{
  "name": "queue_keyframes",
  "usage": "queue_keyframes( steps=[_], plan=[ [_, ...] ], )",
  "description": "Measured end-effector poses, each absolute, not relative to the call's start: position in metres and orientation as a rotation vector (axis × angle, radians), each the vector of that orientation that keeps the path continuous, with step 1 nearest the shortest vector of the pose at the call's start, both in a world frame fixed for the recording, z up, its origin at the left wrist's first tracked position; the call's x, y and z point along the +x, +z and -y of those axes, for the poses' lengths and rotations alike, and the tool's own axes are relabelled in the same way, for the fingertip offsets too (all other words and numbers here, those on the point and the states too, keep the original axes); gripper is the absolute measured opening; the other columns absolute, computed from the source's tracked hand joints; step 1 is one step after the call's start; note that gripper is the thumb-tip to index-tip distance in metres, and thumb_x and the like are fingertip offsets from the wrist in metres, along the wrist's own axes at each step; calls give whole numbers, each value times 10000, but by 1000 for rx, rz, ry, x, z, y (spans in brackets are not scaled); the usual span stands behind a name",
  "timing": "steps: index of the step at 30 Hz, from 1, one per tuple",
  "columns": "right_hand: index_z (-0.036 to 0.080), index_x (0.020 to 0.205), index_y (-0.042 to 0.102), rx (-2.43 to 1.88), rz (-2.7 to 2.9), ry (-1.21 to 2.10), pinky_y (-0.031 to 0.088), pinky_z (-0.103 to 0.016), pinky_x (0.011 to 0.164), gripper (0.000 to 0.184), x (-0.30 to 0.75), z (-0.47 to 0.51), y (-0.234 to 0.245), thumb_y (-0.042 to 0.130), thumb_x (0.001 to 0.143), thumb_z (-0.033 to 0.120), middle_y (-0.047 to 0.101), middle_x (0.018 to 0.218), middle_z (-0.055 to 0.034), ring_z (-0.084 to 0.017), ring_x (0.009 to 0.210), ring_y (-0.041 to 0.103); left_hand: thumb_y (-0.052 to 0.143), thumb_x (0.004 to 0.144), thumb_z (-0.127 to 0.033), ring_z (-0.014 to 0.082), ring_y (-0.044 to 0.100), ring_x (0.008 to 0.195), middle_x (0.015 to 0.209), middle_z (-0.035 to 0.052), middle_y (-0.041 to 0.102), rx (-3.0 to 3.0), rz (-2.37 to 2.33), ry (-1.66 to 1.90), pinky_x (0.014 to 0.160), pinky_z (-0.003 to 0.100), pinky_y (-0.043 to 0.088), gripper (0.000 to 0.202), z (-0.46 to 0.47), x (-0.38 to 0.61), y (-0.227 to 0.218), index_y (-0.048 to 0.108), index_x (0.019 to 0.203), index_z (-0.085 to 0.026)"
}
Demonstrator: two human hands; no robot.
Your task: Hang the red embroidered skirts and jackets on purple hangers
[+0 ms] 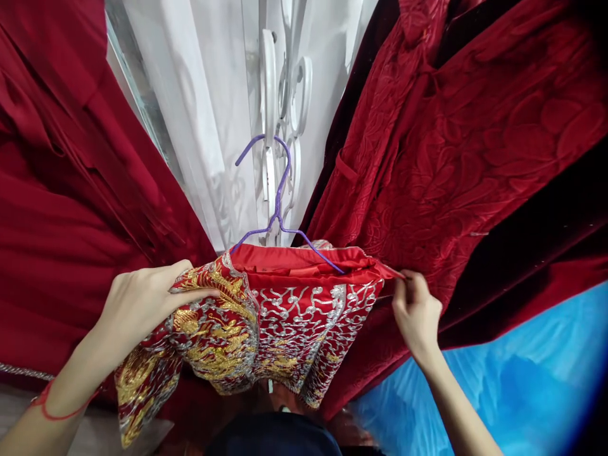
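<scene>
A red jacket [294,323] with gold and silver embroidery hangs on a purple wire hanger [277,218], its red lining showing at the open top. My left hand [142,294] is closed on the jacket's left shoulder, thumb on the near side. At the other end my right hand [418,310] pinches a thin red strip of cloth stretched out from the top edge. One hanger arm slopes down into the opening near the right side. Above, the hanger's hook passes by a white scrolled metal piece [268,82]; I cannot tell whether it rests on it.
Plain dark red cloth [71,190] hangs at the left. On the right are a red leaf-patterned garment [441,158] and dark velvet [532,240]. White drapes [190,82] hang behind. Ruffled blue fabric [498,380] spreads at the lower right.
</scene>
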State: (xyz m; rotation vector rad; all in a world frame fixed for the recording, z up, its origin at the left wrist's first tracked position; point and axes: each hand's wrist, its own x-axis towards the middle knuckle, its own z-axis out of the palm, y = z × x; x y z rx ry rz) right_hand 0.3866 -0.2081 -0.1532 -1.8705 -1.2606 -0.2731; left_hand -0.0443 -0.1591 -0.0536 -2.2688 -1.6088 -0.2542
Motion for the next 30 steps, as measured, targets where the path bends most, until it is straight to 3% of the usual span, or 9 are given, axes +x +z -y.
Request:
queue_keyframes(
  steps=[4,8,11,13,17,22,26,30],
  plan=[
    [176,1073,608,-1542,1015,-493,426,-319,600,282,382,208,-126,444,992,390,613,816,-65,-191,629,563,493,889,-699,210,651,653,606,-20,591,-2209,1715,-185,559,233,223,486,155,-40,-59,447,743,-237],
    [177,1147,628,-1117,938,-1036,426,-349,665,228,383,219,-121,468,993,228,585,909,-93,-208,741,578,564,840,-703,293,690,707,620,30,640,-2087,1854,-90,544,261,234,467,154,-33,-67,472,749,-254],
    [204,1199,619,-988,1332,-1342,450,-342,676,284,384,245,-145,548,935,124,602,866,-65,-208,779,599,529,865,-691,319,702,744,693,74,691,-2064,1890,-80,540,279,235,438,157,-28,-71,512,783,-261],
    [230,1117,639,-973,1713,-1364,468,-302,662,251,382,263,-168,627,891,121,609,807,-15,-170,741,594,481,891,-682,322,702,740,707,91,698,-2047,1903,-97,537,290,235,434,159,-25,-74,529,793,-263],
    [177,1141,611,-1117,1911,-1290,471,-291,727,271,381,273,-204,547,902,67,640,826,-34,-160,787,616,384,927,-661,352,694,737,692,104,686,-1976,1910,-122,539,314,254,440,163,-23,-76,561,828,-270],
    [107,1291,512,-1820,1315,-972,455,-347,708,431,388,259,-216,564,877,215,640,967,-137,-258,846,612,398,813,-791,394,674,749,686,112,664,-1936,1953,-149,540,338,308,547,180,-20,-75,608,828,-286],
    [98,1172,570,-2222,1228,-560,440,-329,644,362,375,255,-215,549,885,318,633,1049,-170,-257,801,634,359,785,-815,400,659,763,707,135,657,-1888,2001,-230,583,369,377,616,195,-12,-72,653,881,-283],
    [152,985,667,-2534,1245,-176,442,-316,639,334,375,262,-216,475,967,423,690,904,-137,-260,753,683,378,789,-796,406,655,798,742,141,675,-1922,1981,-247,628,392,413,624,198,-12,-66,679,929,-268]
  ],
)
